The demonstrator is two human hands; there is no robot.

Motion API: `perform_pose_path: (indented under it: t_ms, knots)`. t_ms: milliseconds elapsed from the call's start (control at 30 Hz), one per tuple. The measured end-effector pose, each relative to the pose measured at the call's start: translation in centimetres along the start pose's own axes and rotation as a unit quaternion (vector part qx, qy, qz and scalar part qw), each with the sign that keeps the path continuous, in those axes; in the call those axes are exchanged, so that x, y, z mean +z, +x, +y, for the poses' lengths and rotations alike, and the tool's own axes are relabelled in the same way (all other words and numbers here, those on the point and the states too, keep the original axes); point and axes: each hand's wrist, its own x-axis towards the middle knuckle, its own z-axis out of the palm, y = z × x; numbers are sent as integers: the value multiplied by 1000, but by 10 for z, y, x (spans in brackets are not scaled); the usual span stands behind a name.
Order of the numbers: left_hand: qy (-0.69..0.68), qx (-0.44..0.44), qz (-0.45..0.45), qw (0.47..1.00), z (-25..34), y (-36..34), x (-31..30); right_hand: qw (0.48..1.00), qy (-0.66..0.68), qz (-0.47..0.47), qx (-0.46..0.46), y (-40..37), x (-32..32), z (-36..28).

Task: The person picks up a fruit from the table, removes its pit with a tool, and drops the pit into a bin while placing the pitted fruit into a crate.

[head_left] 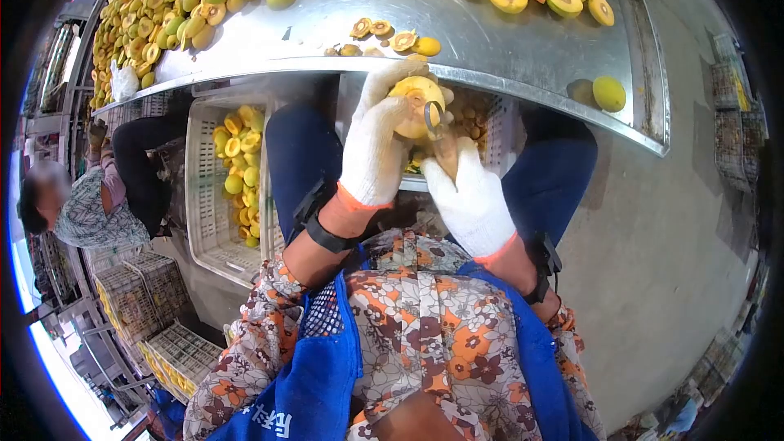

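My left hand (371, 151), in a white knit glove, is closed around a halved yellow peach (416, 98) with its cut face turned up. In my right hand (475, 204), also gloved, is a pitting knife (444, 153) with a handle and a curved metal loop blade. That blade touches the cut face of the peach, near the pit hollow. Both hands are in front of the metal table's near edge, over a crate (500, 126) holding small pieces that are partly hidden by my hands. Several cut pieces (400, 39) lie on the table just beyond.
A metal table (327, 28) carries a large heap of halved peaches (163, 12). One whole peach (608, 94) sits near its right corner. To my left stands a white crate (200, 188) with peach halves. Another person (102, 200) sits at far left, near stacked crates (147, 294).
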Motion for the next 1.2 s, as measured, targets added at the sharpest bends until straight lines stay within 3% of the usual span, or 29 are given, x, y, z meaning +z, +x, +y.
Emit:
perform_pose_path:
  t_ms: [200,267,367,400,433,467,500,600,633,667,700,733,800,867,933,1000,1067,1100,1133,1167,1200]
  knots:
    - [66,35,36,997,-6,-6,10,999,36,11,10,2,8,-6]
    - [106,41,38,993,-5,-9,12,981,146,15,126,5,10,-13]
    - [160,57,43,985,-5,-13,16,962,240,-40,123,2,10,-3]
    - [242,88,39,965,-8,-12,11,945,265,-61,181,1,9,-3]
    - [300,107,30,947,-6,-14,11,905,380,-49,184,1,9,-7]
    - [307,137,13,942,-24,-7,-8,889,405,-85,197,6,0,-12]
    - [436,278,-23,856,-15,0,-4,843,470,-111,236,11,-13,-26]
    - [213,128,-86,965,-8,3,-2,819,486,-161,258,15,-30,-22]
    - [214,146,-83,962,4,8,0,862,424,-149,233,15,-29,-20]
    - [168,49,-108,979,18,10,0,898,363,-134,209,14,-27,-20]
    - [118,-51,-133,983,27,10,0,900,361,-138,202,12,-27,-20]
    - [120,-44,-132,983,28,8,1,878,391,-149,231,11,-26,-23]
    - [274,-74,-34,958,24,0,6,832,445,-165,286,10,-28,-27]
    - [284,-45,-32,957,15,-8,6,813,471,-187,287,4,-26,-26]
    - [339,77,-11,938,8,-17,9,797,493,-204,283,0,-29,-29]
    - [340,105,-6,935,7,-20,11,768,533,-231,271,-3,-31,-28]
    - [359,185,-61,913,8,-18,9,780,519,-216,277,-4,-34,-27]
    - [359,186,-61,913,13,-15,5,789,507,-202,283,-4,-34,-27]
    - [303,71,-75,947,22,-11,3,789,507,-203,283,-3,-33,-29]
    - [242,-46,-89,965,27,-9,1,831,450,-179,273,-3,-30,-32]
    - [241,-47,-89,965,24,-9,0,868,392,-154,263,-3,-29,-35]
